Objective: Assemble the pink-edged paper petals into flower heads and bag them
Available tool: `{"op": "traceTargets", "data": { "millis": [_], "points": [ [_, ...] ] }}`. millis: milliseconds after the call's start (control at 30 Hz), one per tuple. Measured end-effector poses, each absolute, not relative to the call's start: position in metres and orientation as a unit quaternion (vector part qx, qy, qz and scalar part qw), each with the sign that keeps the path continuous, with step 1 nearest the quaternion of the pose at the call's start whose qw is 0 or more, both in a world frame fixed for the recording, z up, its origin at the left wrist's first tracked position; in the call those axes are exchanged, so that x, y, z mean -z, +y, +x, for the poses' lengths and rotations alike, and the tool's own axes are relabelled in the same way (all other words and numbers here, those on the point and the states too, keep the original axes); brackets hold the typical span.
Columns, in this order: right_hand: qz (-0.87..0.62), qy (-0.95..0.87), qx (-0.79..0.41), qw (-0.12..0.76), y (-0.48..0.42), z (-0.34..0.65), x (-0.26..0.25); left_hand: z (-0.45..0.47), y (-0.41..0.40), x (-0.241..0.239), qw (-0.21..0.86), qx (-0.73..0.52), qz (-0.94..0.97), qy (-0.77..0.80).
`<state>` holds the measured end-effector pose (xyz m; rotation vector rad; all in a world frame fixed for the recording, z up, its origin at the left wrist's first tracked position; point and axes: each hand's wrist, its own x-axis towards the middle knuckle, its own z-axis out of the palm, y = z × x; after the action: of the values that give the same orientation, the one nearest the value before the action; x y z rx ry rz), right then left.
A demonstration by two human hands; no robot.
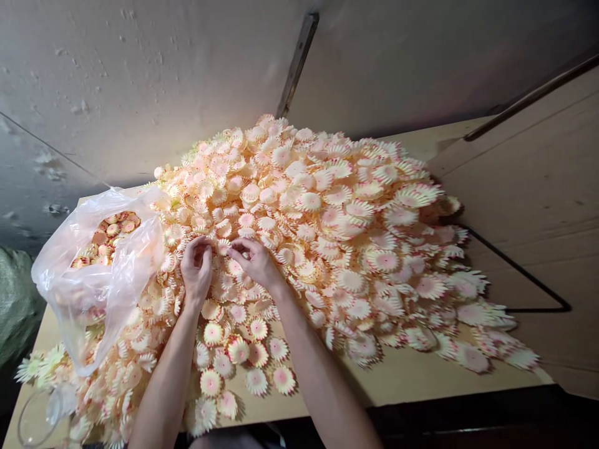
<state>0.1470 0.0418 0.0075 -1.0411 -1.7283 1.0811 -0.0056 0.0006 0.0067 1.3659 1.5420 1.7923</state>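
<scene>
A big heap of cream, frilled flower-shaped pieces (pixel 309 201) with pink edges and pink centres spreads across the table. My left hand (pixel 196 268) is over the heap's near left part, its fingers curled in toward the thumb. Whatever lies between those fingers, if anything, is hidden. Close by on the right, my right hand (pixel 256 262) pinches with thumb and forefinger at the edge of one flower piece (pixel 224 246). Between my forearms several single flower pieces (pixel 238 350) lie spread out, some with redder rims.
At the left, a translucent plastic bag (pixel 60 262) holds more flower pieces with darker red edges. A clear round container (pixel 35 415) stands at the table's (pixel 397 386) near left corner. Cardboard (pixel 528 218) with a bent black rod (pixel 528 310) is on the right. A wall (pixel 140 81) rises behind.
</scene>
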Motion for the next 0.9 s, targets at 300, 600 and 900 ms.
{"op": "traceTargets", "data": {
  "millis": [300, 600, 900],
  "points": [
    [-0.429, -0.656, -0.461, 0.416, 0.0441, 0.1454, -0.0020, -0.0046, -0.0005, -0.0083, 0.203, -0.637, 0.489, 0.560],
    [-0.472, -0.639, -0.430, 0.428, 0.0425, 0.1473, -0.0029, -0.0060, 0.0001, -0.0055, 0.201, -0.635, 0.492, 0.561],
    [-0.435, -0.581, -0.493, 0.480, 0.0432, 0.1425, -0.0044, -0.0035, 0.0000, -0.0089, 0.217, -0.649, 0.481, 0.548]
  ]
}}
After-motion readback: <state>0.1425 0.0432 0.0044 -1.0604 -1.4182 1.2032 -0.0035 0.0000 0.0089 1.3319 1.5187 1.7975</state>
